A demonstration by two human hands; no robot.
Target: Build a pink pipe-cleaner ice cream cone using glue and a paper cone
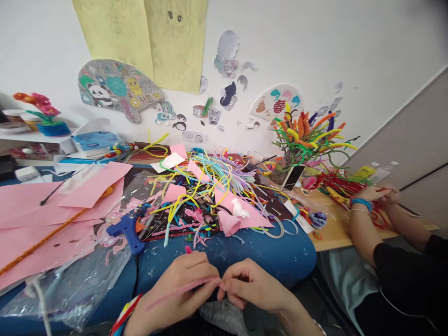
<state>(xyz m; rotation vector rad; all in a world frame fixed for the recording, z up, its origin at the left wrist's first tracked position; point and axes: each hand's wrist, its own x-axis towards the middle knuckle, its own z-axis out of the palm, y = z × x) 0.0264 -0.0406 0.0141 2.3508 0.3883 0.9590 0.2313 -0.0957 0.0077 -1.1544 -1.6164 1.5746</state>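
Low in the head view, a pink pipe cleaner (182,287) runs across my left hand (187,277), its near end lying over the wrist. My left thumb and fingers are closed on it. At its other end my right hand (254,284) pinches the tip, so the two hands almost meet. A darker pink tip (189,249) shows behind my left knuckles; what it belongs to is hidden. Beyond my hands, on the blue table cover (266,252), stands a crinkled pink roll (229,224) with white crumpled tissue (240,207) beside it.
A blue glue gun (128,231) lies left, its black cord hanging down. Pink sheets (87,186) and a clear plastic bag (77,289) cover the left side. Loose pipe cleaners (217,172) pile up ahead. At right, a co-worker's hands (381,196) hold something red near a phone (294,177).
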